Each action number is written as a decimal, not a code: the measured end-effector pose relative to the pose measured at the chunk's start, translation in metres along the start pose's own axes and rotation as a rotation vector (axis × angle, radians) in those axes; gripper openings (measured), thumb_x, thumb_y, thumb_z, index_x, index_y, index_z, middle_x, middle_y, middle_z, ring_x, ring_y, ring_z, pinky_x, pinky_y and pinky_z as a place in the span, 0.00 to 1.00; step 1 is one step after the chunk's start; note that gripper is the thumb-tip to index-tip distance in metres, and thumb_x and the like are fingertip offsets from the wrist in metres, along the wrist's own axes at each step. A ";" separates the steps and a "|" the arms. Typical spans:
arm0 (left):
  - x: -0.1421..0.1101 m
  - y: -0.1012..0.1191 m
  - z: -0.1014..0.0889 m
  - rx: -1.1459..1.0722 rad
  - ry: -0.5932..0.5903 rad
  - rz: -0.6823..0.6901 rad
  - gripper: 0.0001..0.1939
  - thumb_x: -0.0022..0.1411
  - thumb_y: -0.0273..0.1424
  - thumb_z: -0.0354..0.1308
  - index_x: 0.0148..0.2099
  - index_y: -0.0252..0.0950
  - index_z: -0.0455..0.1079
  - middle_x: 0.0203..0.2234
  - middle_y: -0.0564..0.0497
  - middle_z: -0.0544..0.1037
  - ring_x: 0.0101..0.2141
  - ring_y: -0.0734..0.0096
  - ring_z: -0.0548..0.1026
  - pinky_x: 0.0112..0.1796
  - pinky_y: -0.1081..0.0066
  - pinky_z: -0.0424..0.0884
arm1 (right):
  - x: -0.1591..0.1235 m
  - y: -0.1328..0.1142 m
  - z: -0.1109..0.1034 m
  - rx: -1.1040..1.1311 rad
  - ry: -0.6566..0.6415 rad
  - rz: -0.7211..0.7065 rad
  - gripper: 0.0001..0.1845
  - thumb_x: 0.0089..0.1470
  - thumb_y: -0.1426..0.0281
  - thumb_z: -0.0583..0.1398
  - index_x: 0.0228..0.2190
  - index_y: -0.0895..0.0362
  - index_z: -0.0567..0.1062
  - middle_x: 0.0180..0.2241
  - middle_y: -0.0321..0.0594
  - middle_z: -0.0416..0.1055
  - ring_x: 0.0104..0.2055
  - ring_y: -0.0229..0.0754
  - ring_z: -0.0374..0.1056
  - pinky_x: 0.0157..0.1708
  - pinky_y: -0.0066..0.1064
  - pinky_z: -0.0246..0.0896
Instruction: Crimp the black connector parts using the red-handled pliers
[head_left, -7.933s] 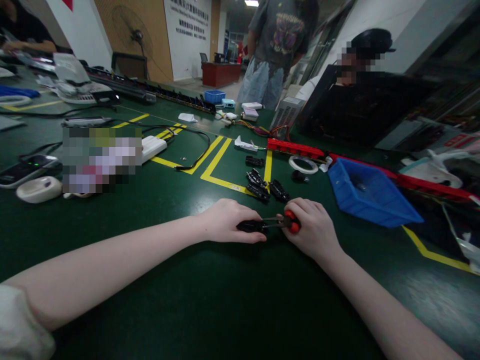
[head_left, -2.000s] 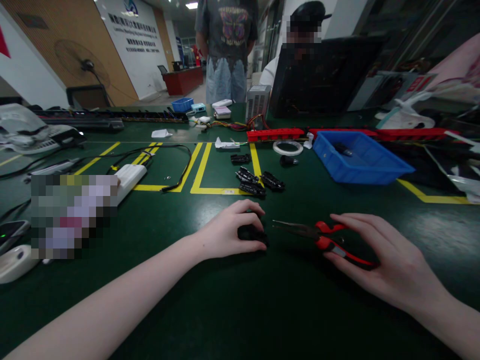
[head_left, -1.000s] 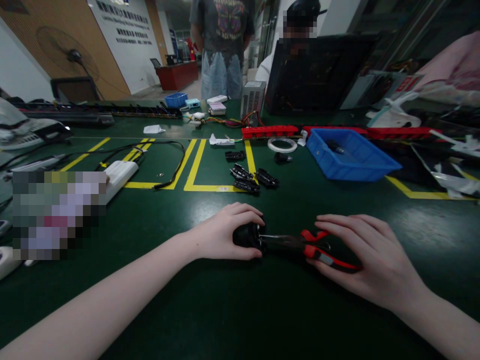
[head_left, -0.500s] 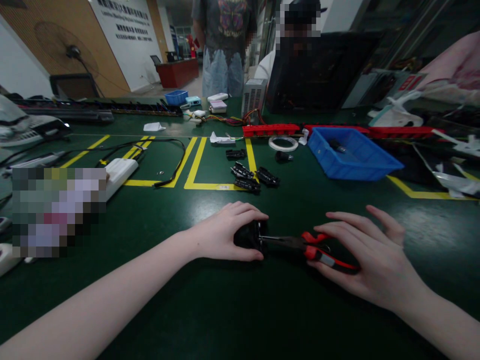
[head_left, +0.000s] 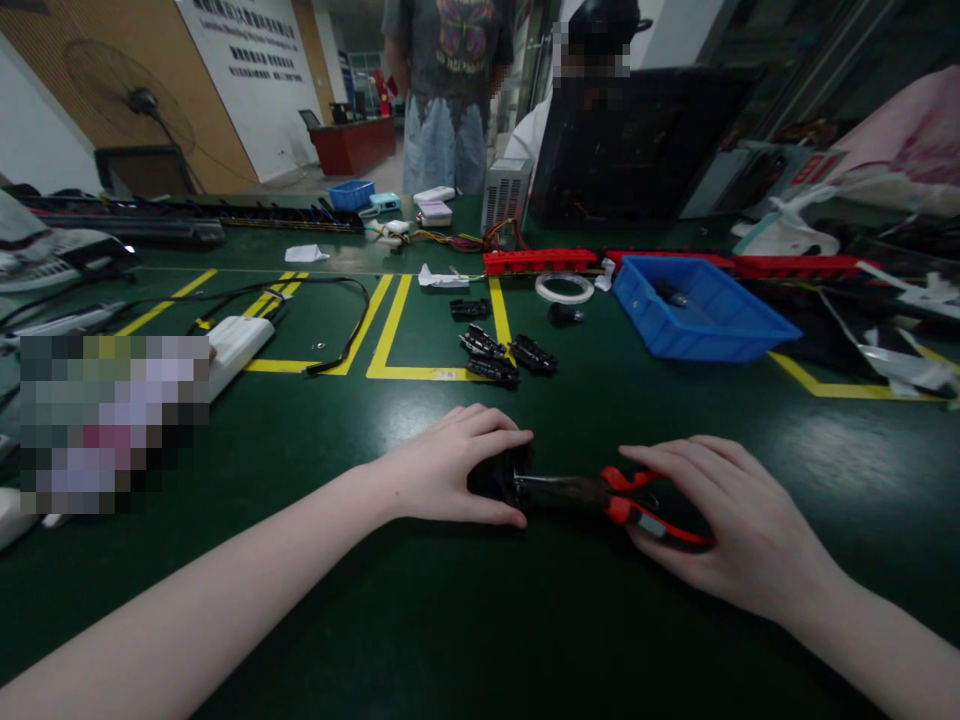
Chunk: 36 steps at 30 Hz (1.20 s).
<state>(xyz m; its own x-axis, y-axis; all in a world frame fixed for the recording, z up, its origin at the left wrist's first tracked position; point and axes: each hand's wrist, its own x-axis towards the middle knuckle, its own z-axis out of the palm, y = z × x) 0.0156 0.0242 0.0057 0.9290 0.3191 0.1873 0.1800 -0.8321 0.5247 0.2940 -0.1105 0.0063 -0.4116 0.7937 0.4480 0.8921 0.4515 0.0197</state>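
Note:
My left hand (head_left: 457,465) is wrapped over a black plastic part (head_left: 495,476) on the green table, thumb on the near side and fingers on the far side. Much of that part is hidden under the palm. In my right hand (head_left: 727,520) are needle-nose pliers (head_left: 615,492) with red and black handles, the fingers around the grips. The plier tips reach the right-facing end of the black part; whether they grip anything there is too small to tell. Several black plastic pieces (head_left: 491,350) lie beyond my left hand.
A blue bin (head_left: 705,335) with a dark item in it stands at the right. Near it lie a tape ring (head_left: 564,289) and a black cylindrical piece (head_left: 565,314). A white power strip (head_left: 240,350) and black cable (head_left: 360,330) are at left. People stand across the table.
The fingers of my right hand, spread before, have drawn in closer together around the pliers. My left hand and the black part keep nearly the same place.

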 end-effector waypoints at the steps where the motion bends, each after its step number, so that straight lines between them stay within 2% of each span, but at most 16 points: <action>1: 0.000 0.000 0.000 0.003 -0.001 0.003 0.37 0.58 0.48 0.63 0.64 0.37 0.60 0.54 0.41 0.69 0.52 0.55 0.67 0.52 0.56 0.67 | 0.000 0.000 0.000 -0.002 -0.001 -0.006 0.24 0.52 0.65 0.60 0.51 0.55 0.66 0.40 0.47 0.75 0.39 0.51 0.72 0.40 0.46 0.66; 6: 0.000 0.000 0.000 0.017 -0.005 0.006 0.37 0.59 0.50 0.61 0.64 0.36 0.61 0.54 0.41 0.69 0.52 0.55 0.67 0.52 0.56 0.66 | 0.001 0.001 0.000 -0.015 0.008 -0.030 0.19 0.52 0.65 0.61 0.46 0.56 0.68 0.40 0.47 0.75 0.39 0.49 0.72 0.41 0.45 0.66; 14: 0.000 0.000 0.000 0.038 -0.029 0.004 0.36 0.60 0.51 0.59 0.64 0.35 0.61 0.53 0.41 0.69 0.52 0.56 0.67 0.52 0.57 0.66 | -0.002 0.001 0.000 -0.008 0.033 0.006 0.20 0.52 0.68 0.61 0.47 0.57 0.69 0.47 0.50 0.72 0.43 0.51 0.72 0.40 0.42 0.69; 18: 0.001 0.001 -0.002 0.043 -0.036 0.005 0.36 0.61 0.51 0.59 0.64 0.35 0.61 0.53 0.41 0.69 0.51 0.56 0.67 0.51 0.58 0.66 | -0.003 0.001 0.001 0.025 0.020 0.003 0.20 0.52 0.68 0.60 0.48 0.57 0.68 0.46 0.50 0.72 0.42 0.49 0.73 0.37 0.40 0.72; 29: 0.000 -0.001 0.000 0.005 -0.015 0.006 0.37 0.59 0.51 0.61 0.64 0.38 0.60 0.54 0.41 0.69 0.52 0.54 0.68 0.51 0.56 0.68 | -0.002 0.000 0.001 0.074 0.006 0.038 0.21 0.51 0.70 0.59 0.49 0.52 0.68 0.47 0.48 0.72 0.42 0.51 0.74 0.36 0.42 0.73; 36: -0.001 0.001 0.002 -0.014 0.049 0.044 0.37 0.58 0.44 0.64 0.65 0.37 0.58 0.55 0.41 0.67 0.54 0.56 0.67 0.53 0.56 0.68 | -0.004 0.001 0.003 0.109 -0.028 0.033 0.19 0.50 0.68 0.60 0.46 0.55 0.69 0.40 0.45 0.74 0.37 0.46 0.73 0.34 0.36 0.71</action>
<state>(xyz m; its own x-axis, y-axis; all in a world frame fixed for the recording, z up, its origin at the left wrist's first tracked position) 0.0155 0.0219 0.0043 0.9191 0.3043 0.2504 0.1347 -0.8396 0.5262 0.2962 -0.1119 0.0014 -0.3891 0.8193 0.4212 0.8803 0.4655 -0.0922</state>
